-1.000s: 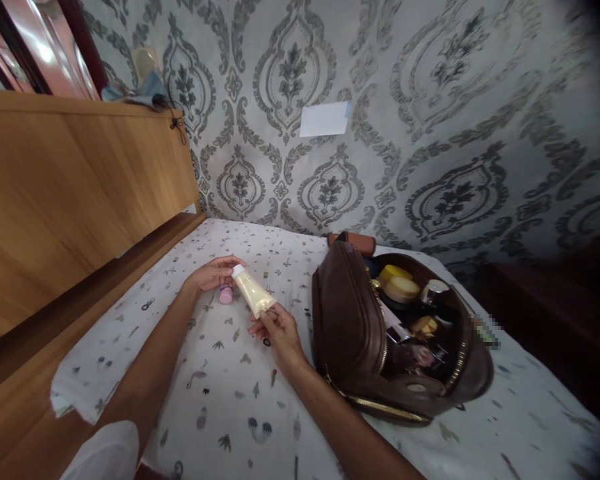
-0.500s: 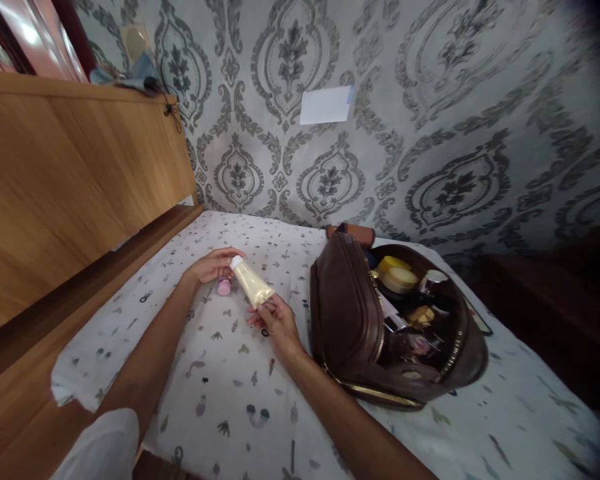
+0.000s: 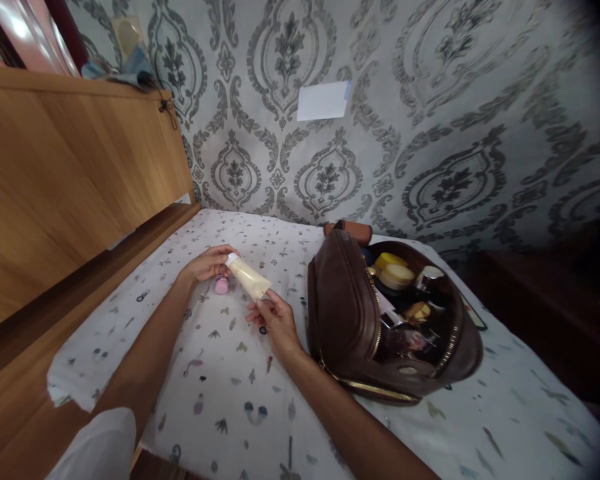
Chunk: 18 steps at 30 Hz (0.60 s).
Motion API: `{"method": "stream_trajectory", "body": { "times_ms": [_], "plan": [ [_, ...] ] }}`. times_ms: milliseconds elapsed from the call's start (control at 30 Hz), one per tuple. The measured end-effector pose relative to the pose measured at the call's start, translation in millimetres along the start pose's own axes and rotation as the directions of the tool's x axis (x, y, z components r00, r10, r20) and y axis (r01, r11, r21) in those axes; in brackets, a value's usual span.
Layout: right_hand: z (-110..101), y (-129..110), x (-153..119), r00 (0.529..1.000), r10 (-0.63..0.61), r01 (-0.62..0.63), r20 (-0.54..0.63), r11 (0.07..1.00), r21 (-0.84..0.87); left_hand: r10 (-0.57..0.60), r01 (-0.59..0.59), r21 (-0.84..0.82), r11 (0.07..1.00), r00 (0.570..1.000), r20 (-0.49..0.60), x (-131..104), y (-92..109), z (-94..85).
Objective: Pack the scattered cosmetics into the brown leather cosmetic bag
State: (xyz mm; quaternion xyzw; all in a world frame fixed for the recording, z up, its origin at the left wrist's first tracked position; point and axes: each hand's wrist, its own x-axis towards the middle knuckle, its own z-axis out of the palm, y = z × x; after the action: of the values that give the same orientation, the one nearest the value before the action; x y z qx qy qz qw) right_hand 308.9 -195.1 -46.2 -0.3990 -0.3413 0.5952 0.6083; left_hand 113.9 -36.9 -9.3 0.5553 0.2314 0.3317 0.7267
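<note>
A pale yellow tube (image 3: 249, 277) with a white cap is held between my two hands above the patterned cloth. The fingers of my left hand (image 3: 211, 262) are closed round its capped end. My right hand (image 3: 277, 321) pinches the flat lower end between thumb and fingers. A small pink item (image 3: 222, 285) is just below my left fingers, partly covered by them. To the right stands an open brown bag (image 3: 343, 293) with gold zips, holding a yellow-lidded round jar (image 3: 397, 277), a silver-capped item and several other small containers.
A brown rolled item (image 3: 357, 232) lies behind the bag, near the patterned wall. The edge of a flat dark-rimmed object (image 3: 476, 317) shows at the bag's right. A wooden panel (image 3: 80, 147) stands at the left. A white card (image 3: 323, 101) is on the wall.
The tube has tilted slightly and moved a little left with both hands. The whole view has shifted slightly.
</note>
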Motion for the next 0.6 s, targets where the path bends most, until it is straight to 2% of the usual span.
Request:
{"method": "stream_trajectory", "body": {
  "times_ms": [333, 600],
  "plan": [
    [-1.8, 1.1, 0.5, 0.999, -0.036, 0.036, -0.021, 0.999, 0.034, 0.033, -0.032, 0.028, 0.999, 0.999, -0.024, 0.5, 0.5, 2.5],
    [0.3, -7.2, -1.7, 1.000, 0.022, -0.022, 0.000, 0.986, 0.167, 0.039, -0.036, 0.063, 0.997, 0.998, -0.040, -0.8, 0.2, 3.4]
  ]
}}
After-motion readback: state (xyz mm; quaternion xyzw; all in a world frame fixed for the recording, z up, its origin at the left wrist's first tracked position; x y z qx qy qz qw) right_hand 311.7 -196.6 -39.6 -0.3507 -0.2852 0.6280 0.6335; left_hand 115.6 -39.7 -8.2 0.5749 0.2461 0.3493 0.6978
